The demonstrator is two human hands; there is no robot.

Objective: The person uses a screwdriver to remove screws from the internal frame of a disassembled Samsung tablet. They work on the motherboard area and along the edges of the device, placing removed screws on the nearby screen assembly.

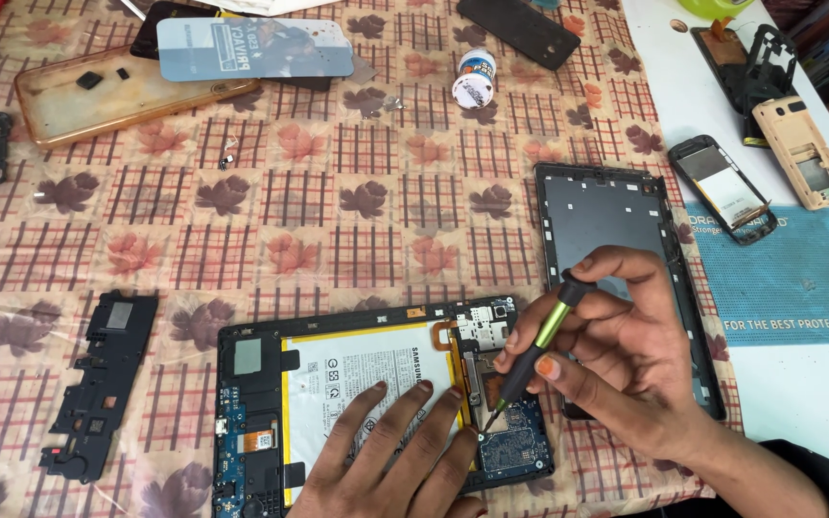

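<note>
An opened tablet point(271, 384) lies face down near the table's front edge, its white battery point(367, 379) and blue circuit boards exposed. My left hand point(390, 460) rests flat on the battery, fingers spread. My right hand point(616, 355) grips a black and green screwdriver point(534, 350), its tip touching the circuit board point(510, 446) at the tablet's right side. The tablet's grey back cover point(606, 221) lies just right of the tablet, partly under my right hand.
A black plastic frame piece point(98, 384) lies at the left. At the back are a clear phone case point(107, 91), a screen protector point(256, 48), a small white jar point(475, 77) and a dark phone point(520, 29). Phone parts point(731, 187) and a teal mat point(798, 278) sit right.
</note>
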